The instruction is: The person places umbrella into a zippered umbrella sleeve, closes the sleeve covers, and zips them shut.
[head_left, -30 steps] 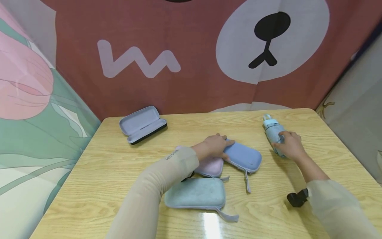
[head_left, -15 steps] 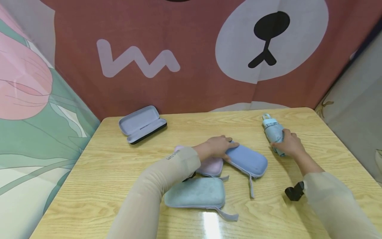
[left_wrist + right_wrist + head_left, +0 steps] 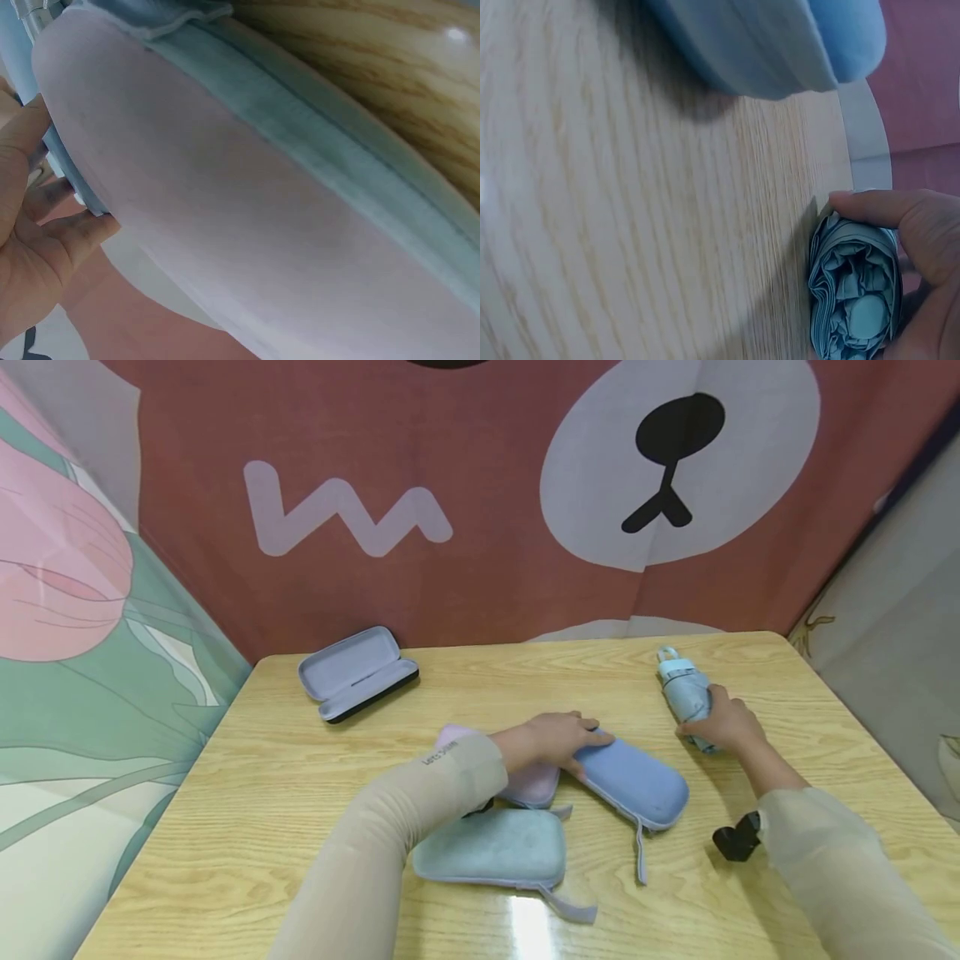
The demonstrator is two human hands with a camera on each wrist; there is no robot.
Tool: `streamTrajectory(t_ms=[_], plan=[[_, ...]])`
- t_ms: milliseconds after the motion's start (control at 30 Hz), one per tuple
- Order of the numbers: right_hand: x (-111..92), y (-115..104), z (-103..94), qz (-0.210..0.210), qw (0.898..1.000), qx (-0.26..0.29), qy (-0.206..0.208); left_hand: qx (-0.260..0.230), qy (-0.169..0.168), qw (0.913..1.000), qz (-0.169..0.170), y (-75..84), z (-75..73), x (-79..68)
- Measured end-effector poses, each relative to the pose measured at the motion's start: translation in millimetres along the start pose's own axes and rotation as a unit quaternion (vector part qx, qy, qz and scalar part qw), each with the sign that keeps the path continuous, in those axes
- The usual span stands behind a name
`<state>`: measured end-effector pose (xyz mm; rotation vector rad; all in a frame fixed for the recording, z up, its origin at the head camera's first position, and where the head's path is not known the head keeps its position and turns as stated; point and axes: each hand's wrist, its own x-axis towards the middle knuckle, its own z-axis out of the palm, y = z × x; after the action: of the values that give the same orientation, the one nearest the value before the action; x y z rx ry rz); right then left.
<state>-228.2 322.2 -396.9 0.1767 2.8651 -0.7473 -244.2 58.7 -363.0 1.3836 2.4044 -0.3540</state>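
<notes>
On tbl (image 3: 262, 827) | L grip (image 3: 553, 740) pinches blue case (image 3: 637, 787) | R grip (image 3: 726, 724) curled rd umbrella (image 3: 686, 695) | pink case (image 3: 534, 786) part-hid by L sleeve (image 3: 431, 785)

in the head view, the table (image 3: 225, 827) is looked down on from well above, with the cloth (image 3: 480, 568) faced at the back. in the left wrist view, the pink case (image 3: 225, 187) is met from very close, and the left hand (image 3: 37, 259) is cut off at the left edge. in the right wrist view, the umbrella (image 3: 855, 289) is seen end-on from nearby. the blue case (image 3: 742, 37) is shared by the head and right wrist views.
</notes>
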Motion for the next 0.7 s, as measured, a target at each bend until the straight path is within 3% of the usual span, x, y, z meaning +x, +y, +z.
streamTrajectory(t_ms=[233, 500, 700], plan=[[0, 1, -0.2, -0.003, 1.0, 0.018, 0.016, -0.003, 0.011, 0.9993, 0.036, 3.8, -1.0, -3.0], [1, 3, 3.3, -0.024, 0.998, 0.022, 0.051, -0.099, 0.013, 0.9942, 0.04, -6.0, -1.4, -10.5], [-4, -4, 8.4, -0.047, 0.996, 0.037, 0.072, -0.174, 0.041, 0.9831, 0.039, -23.8, 0.4, -25.1]])
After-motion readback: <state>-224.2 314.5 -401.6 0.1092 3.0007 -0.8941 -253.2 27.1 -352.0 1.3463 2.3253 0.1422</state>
